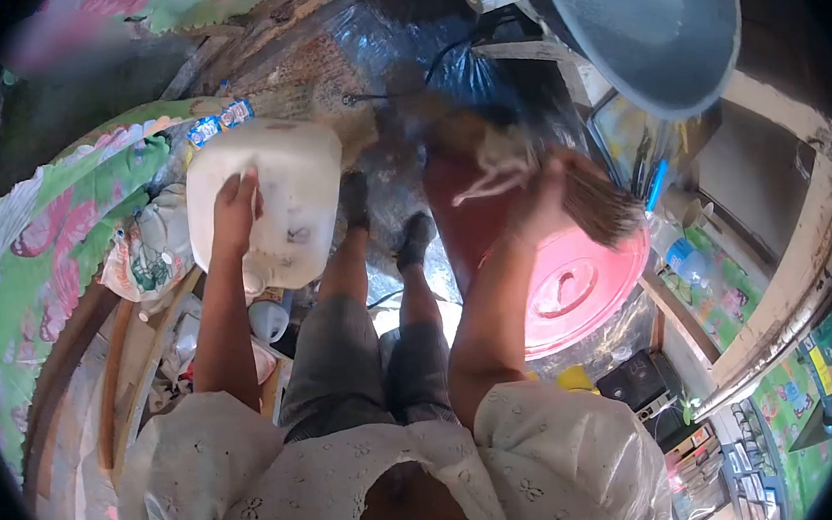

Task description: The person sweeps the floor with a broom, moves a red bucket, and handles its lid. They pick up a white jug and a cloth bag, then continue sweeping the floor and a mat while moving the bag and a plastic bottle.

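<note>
My left hand (pixel 235 212) is closed on the handle of a large whitish plastic jug (pixel 295 186), which hangs at the left of my legs. On the other side, my right hand (pixel 543 203) is closed round a brush with brown bristles (pixel 600 208); its outline is smeared by motion. A pale strap or cord (pixel 490 181) shows just left of that hand. Beneath my right forearm is a pink round lid (pixel 575 291), with a dark red surface (pixel 470 202) beside it.
A grey-blue metal bowl-like shade (pixel 657 31) juts in at the upper right. Floral green cloth (pixel 52 225) lines the left side. A plastic bottle (pixel 685 260) and pens stand at the right. Dark plastic sheeting (pixel 370 44) lies ahead.
</note>
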Demonstrator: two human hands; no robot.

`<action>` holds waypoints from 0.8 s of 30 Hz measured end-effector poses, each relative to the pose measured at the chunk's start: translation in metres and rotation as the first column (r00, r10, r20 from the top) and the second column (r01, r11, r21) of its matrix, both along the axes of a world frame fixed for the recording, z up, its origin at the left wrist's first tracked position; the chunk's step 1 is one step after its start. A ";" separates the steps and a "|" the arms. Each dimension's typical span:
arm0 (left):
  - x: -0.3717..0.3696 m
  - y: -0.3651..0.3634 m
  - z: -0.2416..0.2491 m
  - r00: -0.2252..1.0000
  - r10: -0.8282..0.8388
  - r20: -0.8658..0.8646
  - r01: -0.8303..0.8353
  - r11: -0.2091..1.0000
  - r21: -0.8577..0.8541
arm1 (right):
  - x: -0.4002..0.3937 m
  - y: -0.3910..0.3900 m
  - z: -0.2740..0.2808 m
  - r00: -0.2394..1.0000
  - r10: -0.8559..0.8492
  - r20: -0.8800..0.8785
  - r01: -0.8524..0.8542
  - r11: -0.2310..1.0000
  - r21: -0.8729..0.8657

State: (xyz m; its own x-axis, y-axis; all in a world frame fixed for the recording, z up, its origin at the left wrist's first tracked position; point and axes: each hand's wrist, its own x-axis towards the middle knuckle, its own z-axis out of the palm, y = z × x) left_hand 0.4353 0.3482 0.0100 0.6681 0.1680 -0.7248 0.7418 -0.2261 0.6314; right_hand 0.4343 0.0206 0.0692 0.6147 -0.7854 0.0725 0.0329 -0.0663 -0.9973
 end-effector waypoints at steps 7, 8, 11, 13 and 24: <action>0.108 -0.075 -0.032 0.980 0.095 0.178 -0.062 0.982 -0.179 | -0.044 0.025 -0.093 0.890 0.260 -0.375 -0.172 0.952 0.252; 0.123 -0.091 -0.041 0.972 0.160 0.171 -0.110 0.958 -0.266 | -0.054 0.024 -0.080 0.891 0.255 -0.375 -0.168 0.954 0.251; 0.171 -0.141 -0.068 0.943 0.304 0.132 -0.236 0.896 -0.376 | -0.075 0.025 -0.049 0.870 0.264 -0.417 -0.104 0.924 0.369; 0.201 -0.166 -0.103 0.916 0.368 0.162 -0.274 0.866 -0.418 | -0.086 0.025 -0.034 0.839 0.335 -0.429 -0.285 0.942 0.179; 0.260 -0.214 -0.170 0.995 0.014 0.097 0.050 0.781 -0.623 | -0.082 0.005 -0.022 0.869 0.300 -0.394 -0.253 0.953 0.168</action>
State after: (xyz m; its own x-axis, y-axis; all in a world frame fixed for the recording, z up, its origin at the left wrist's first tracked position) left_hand 0.6958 0.1347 -0.1598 0.7346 -0.3123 -0.6023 0.6734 0.2278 0.7033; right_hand 0.3519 0.0255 0.0477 0.7632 -0.5674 -0.3093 -0.3798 -0.0067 -0.9250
